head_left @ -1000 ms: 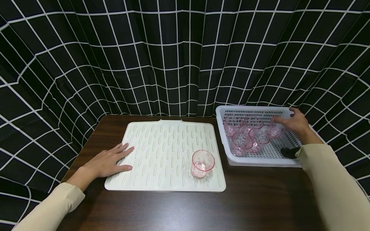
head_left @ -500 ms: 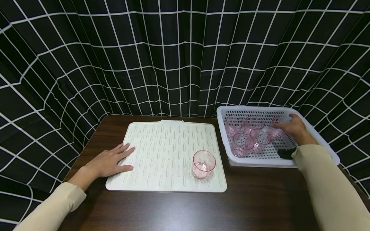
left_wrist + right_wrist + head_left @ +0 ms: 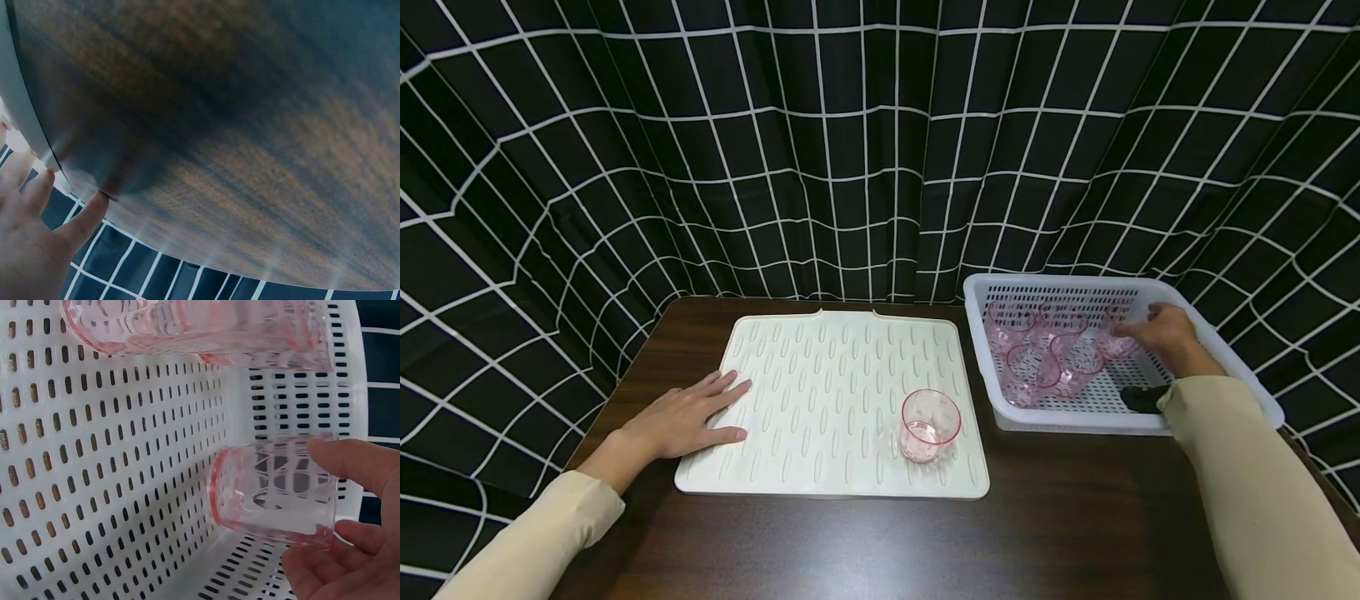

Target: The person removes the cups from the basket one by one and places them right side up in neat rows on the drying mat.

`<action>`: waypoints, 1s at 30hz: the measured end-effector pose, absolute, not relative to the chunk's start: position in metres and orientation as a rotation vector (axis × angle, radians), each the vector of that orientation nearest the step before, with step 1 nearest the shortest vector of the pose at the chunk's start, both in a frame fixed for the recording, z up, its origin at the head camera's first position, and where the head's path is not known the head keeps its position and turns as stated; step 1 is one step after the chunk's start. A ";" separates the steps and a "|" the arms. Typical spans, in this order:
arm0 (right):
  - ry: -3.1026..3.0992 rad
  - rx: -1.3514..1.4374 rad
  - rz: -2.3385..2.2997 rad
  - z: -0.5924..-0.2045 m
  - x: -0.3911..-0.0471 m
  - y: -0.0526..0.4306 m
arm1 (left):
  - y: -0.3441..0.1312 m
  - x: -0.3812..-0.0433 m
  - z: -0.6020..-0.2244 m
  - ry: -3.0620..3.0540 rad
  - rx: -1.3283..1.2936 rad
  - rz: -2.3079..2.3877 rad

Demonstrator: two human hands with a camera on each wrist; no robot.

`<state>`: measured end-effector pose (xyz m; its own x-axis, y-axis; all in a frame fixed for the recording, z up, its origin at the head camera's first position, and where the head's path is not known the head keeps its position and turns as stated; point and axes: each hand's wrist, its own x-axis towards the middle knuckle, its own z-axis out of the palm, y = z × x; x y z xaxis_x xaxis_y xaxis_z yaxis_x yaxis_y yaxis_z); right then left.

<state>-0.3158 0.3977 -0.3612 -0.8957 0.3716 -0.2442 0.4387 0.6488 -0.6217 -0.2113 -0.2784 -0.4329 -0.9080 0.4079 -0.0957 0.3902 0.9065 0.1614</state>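
My right hand reaches into a white perforated plastic basket. Its thumb and fingers grip opposite sides of a clear, pink-tinted drinking glass, seen closest in the right wrist view. Several similar pink glasses are grouped beside it in the left part of the basket. My left hand rests with fingers straight on the left edge of a white ridged drying mat. Another pink-tinted glass stands upright, rim up, on the mat's lower right part.
A dark brown wooden table carries the mat and basket. Black curtain with white grid lines hangs behind and along both sides. A dark object shows at the right cuff, over the basket floor.
My right hand has moved slightly lower into the basket, its thumb and fingers closing around the rightmost glass. The left hand and the glass on the mat have kept their places.
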 end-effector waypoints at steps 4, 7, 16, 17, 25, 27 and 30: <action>2.812 0.645 -1.084 -0.358 -0.317 0.398 | -0.279 -0.211 -0.433 2.943 0.619 0.215; 2.864 0.597 -1.071 -0.352 -0.317 0.397 | -0.280 -0.210 -0.432 2.945 0.620 0.219; 2.926 0.303 -1.058 -0.328 -0.309 0.400 | -0.277 -0.210 -0.433 2.940 0.617 0.217; 2.928 0.266 -1.049 -0.326 -0.308 0.400 | -0.277 -0.210 -0.433 2.940 0.617 0.216; 2.961 0.091 -0.982 -0.308 -0.304 0.391 | -0.276 -0.211 -0.433 2.947 0.618 0.206; 2.962 0.036 -0.988 -0.304 -0.302 0.382 | -0.276 -0.211 -0.433 2.949 0.617 0.206; 2.964 -0.063 -1.004 -0.297 -0.300 0.365 | -0.276 -0.211 -0.433 2.950 0.618 0.204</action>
<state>-0.2999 0.3647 -0.2972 -0.9991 -0.0416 0.0019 -0.0341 0.7934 -0.6078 -0.2109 -0.2764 -0.4325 -0.9093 0.4062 -0.0902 0.3900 0.9075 0.1558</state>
